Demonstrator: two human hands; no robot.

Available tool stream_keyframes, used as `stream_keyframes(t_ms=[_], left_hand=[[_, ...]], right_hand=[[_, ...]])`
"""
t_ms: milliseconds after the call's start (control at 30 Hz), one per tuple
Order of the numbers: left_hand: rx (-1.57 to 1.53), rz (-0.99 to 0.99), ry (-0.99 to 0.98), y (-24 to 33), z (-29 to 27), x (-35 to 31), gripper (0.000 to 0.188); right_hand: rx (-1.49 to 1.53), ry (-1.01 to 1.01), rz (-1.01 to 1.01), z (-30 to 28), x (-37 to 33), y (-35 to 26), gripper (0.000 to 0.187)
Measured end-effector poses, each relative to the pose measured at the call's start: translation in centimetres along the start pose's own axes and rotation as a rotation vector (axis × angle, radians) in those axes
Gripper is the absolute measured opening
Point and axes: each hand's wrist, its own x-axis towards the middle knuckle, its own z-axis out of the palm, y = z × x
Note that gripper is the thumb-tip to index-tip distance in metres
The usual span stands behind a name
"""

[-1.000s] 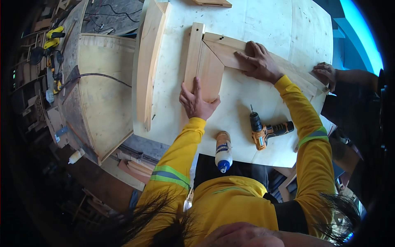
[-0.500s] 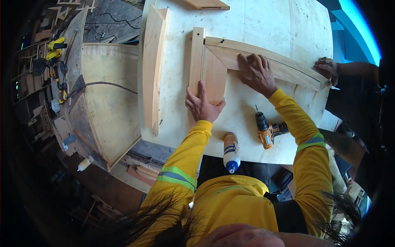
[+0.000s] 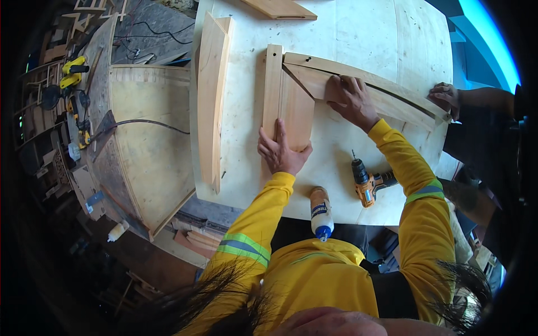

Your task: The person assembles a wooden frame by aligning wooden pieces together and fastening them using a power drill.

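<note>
On the pale tabletop, a wooden corner is laid out from two wide boards and two narrow strips. My left hand (image 3: pixel 284 151) spans the upright narrow strip (image 3: pixel 273 84) and the left wide board (image 3: pixel 298 115), index finger stretched along them and thumb at the board's right side. My right hand (image 3: pixel 354 103) grips the right wide board (image 3: pixel 386 103), fingers over its upper edge. A dark gap separates this board from the long strip (image 3: pixel 347 67) above it and from the left board's slanted end. Another person's hand (image 3: pixel 444 96) rests at the strip's far right end.
Near the table's front edge lie an orange and black cordless drill (image 3: pixel 365 182) and a glue bottle with a blue cap (image 3: pixel 321 215). A long wooden piece (image 3: pixel 213 101) lies at the left, another wooden piece (image 3: pixel 283 8) at the back. Yellow power tools (image 3: pixel 73 71) sit farther left.
The right wide board has come away from the long strip and the left board's slanted end, opening dark gaps. My right hand stays on it. The view has shifted slightly.
</note>
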Motion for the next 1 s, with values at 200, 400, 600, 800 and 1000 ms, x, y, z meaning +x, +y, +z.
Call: stream_keyframes(t_ms=[200, 400, 600, 800, 1000], left_hand=[[0.003, 0.0, -0.001, 0.1, -0.2, -0.4, 0.111], [-0.018, -0.028, -0.024, -0.1, 0.0, 0.1, 0.112], [-0.004, -0.009, 0.001, -0.1, 0.0, -0.1, 0.114], [-0.015, -0.035, -0.016, -0.1, 0.2, -0.2, 0.114], [0.062, 0.062, 0.116, 0.7, 0.7, 1.7, 0.121]], right_hand=[[0.08, -0.018, 0.054, -1.1, 0.8, -0.6, 0.087], [0.068, -0.031, -0.159, -1.5, 2.0, 1.0, 0.086], [0.109, -0.035, -0.229, -1.8, 2.2, 1.4, 0.085], [0.101, -0.012, -0.232, -1.2, 2.5, 1.5, 0.084], [0.11, 0.01, -0.232, -1.4, 2.5, 1.0, 0.082]])
